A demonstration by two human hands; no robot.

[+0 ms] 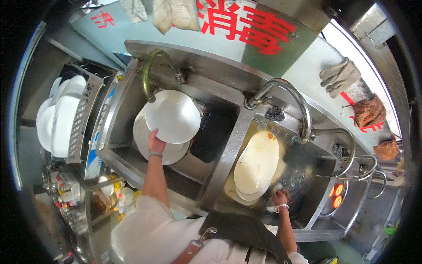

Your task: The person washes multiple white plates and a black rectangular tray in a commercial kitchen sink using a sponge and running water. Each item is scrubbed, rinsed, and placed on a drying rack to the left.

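Observation:
My left hand (156,142) grips the near rim of a round white plate (173,115) under the brass-coloured faucet (148,76). Beneath it, at least one larger white plate (141,145) lies in the left sink basin. My right hand (280,197) is low in the middle basin, at the surface of dark water. Whitish foam or cloth and something brownish show by its fingers; whether it grips them is unclear. Beside that hand, white oval platters (258,161) lie stacked in cloudy yellowish water. An orange-brown food scrap sits on the top platter.
White dishes (66,122) stand in a rack at the left. Curved chrome faucets (305,109) arch over the basins at right. A dark wire scrubber (275,114) rests on the back ledge. Gloves (341,76) and brown cloths (371,112) hang along the wall ledge.

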